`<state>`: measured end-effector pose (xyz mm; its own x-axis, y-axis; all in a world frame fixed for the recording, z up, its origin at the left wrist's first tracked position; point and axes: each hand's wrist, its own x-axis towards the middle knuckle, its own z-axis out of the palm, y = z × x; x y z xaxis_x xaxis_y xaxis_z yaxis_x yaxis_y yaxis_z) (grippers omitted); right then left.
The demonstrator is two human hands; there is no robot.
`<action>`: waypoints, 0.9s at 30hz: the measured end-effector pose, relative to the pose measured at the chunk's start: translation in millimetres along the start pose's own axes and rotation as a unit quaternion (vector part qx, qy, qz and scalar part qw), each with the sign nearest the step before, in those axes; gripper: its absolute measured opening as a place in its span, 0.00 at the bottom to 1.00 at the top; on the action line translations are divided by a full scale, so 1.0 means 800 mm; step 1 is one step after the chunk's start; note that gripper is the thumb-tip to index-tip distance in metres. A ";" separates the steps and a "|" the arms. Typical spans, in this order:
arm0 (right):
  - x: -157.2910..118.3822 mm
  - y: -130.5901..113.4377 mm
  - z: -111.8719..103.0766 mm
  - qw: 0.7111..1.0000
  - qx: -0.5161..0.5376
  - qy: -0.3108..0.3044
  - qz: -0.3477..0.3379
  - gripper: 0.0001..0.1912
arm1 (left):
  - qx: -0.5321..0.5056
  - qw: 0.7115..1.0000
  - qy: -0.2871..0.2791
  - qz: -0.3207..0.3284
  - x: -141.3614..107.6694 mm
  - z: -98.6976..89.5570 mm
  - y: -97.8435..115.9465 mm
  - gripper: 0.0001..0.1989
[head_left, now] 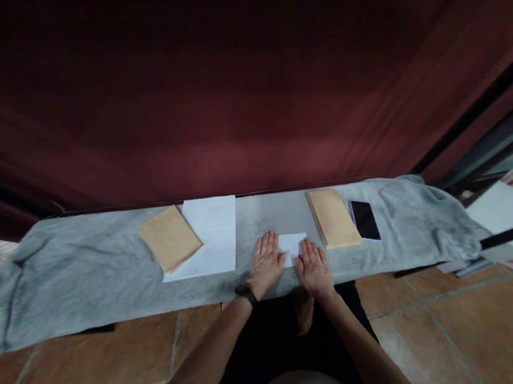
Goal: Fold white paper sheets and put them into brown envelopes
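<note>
Grey-covered tabletop (107, 266) carries papers. White sheets (215, 234) lie spread, apparently left unfolded, partly hidden under left envelope stack (173, 236). Right envelope stack (333, 217) lies beside phone (365, 220); contents of both cannot be told. Left hand (265, 262) and right hand (315, 269) rest flat, grip open, nothing grasped. Small white paper (292, 243) lies between them, seemingly folded already, side edges covered.

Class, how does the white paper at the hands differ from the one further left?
The small paper covers far less area than the large paper. The left hand and right hand touch the small paper, not the large paper. A brown stack partly covers the large paper, not the small paper. Both are white and lie on grey cloth.
</note>
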<state>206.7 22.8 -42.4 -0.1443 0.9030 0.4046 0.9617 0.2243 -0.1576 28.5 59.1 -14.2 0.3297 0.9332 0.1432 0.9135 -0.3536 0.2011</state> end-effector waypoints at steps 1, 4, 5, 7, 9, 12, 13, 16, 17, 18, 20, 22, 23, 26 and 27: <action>0.000 0.000 -0.001 1.000 0.000 -0.005 0.001 0.30 | 0.003 1.000 -0.001 -0.007 -0.002 0.000 -0.003 0.32; 0.003 -0.004 -0.004 1.000 -0.004 -0.018 0.013 0.30 | 0.014 1.000 0.001 -0.024 -0.008 -0.001 -0.008 0.33; 0.006 -0.006 -0.005 1.000 -0.005 -0.020 0.021 0.30 | 0.017 0.999 0.001 -0.029 -0.010 -0.001 -0.009 0.33; 0.012 -0.012 -0.007 0.999 -0.008 -0.024 0.039 0.30 | 0.023 0.999 0.001 -0.036 -0.012 -0.001 -0.009 0.33; 0.021 -0.020 -0.007 0.999 -0.003 -0.032 0.040 0.29 | 0.026 0.999 0.000 -0.041 -0.012 -0.001 -0.009 0.33; 0.030 -0.033 -0.004 0.999 0.011 -0.049 -0.001 0.28 | 0.032 0.998 0.001 -0.046 -0.013 -0.001 -0.009 0.31; 0.032 -0.036 -0.003 0.998 0.013 -0.051 -0.015 0.28 | 0.034 0.998 0.002 -0.046 -0.014 -0.001 -0.009 0.31; 0.033 -0.041 0.002 0.999 0.006 -0.043 -0.023 0.28 | 0.041 0.998 0.006 -0.048 -0.017 -0.001 -0.011 0.31; 0.032 -0.041 0.004 0.999 0.003 -0.037 -0.018 0.29 | 0.042 0.998 0.008 -0.049 -0.018 -0.001 -0.012 0.31; 0.032 -0.040 0.005 0.999 0.001 -0.031 -0.013 0.29 | 0.041 0.998 0.009 -0.051 -0.019 -0.002 -0.013 0.31; 0.031 -0.035 0.008 1.000 -0.001 -0.018 -0.002 0.29 | 0.038 0.998 0.011 -0.058 -0.021 -0.003 -0.014 0.31; 0.030 -0.028 0.010 1.000 0.000 -0.003 0.005 0.30 | 0.033 0.997 0.012 -0.070 -0.023 -0.004 -0.015 0.31; 0.029 -0.025 0.011 1.000 0.000 0.004 0.008 0.30 | 0.030 0.996 0.013 -0.078 -0.024 -0.004 -0.014 0.31; 0.026 -0.015 0.012 1.000 0.003 0.021 0.016 0.31 | 0.023 0.995 0.020 -0.099 -0.027 -0.006 -0.012 0.31; 0.024 -0.013 0.012 0.999 0.004 0.026 0.018 0.31 | 0.021 0.994 0.023 -0.103 -0.028 -0.006 -0.011 0.31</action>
<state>191.9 41.4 -41.5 -0.0962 0.8905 0.4447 0.9645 0.1939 -0.1795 11.5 40.8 -14.6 0.1237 0.9813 0.1473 0.9702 -0.1507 0.1895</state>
